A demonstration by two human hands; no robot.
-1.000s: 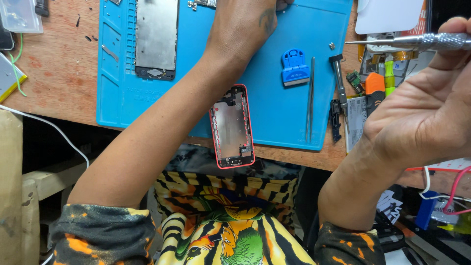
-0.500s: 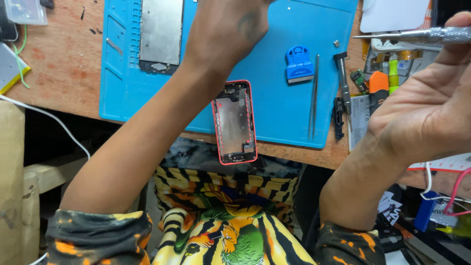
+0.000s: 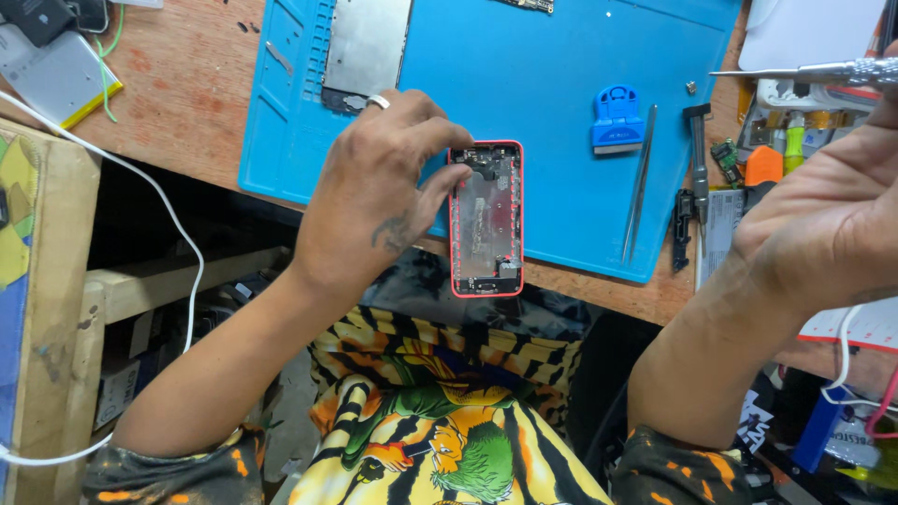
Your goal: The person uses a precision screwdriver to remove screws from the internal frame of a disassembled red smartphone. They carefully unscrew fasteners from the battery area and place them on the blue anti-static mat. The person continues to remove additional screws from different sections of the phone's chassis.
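Pinching the red phone housing (image 3: 486, 220) at its upper edge, the left hand (image 3: 374, 201) closes its fingers around it over the blue mat's (image 3: 561, 56) six-o'clock edge; at three o'clock the right hand (image 3: 823, 224) grips a metal screwdriver (image 3: 814, 71).

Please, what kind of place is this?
Probably a phone repair bench: an opened red phone shell beside the left hand, a blue work mat, tweezers, and a screwdriver held in the right hand.

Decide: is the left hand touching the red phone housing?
Touching: the head view shows the left hand fingers pressed on the red phone housing edge.
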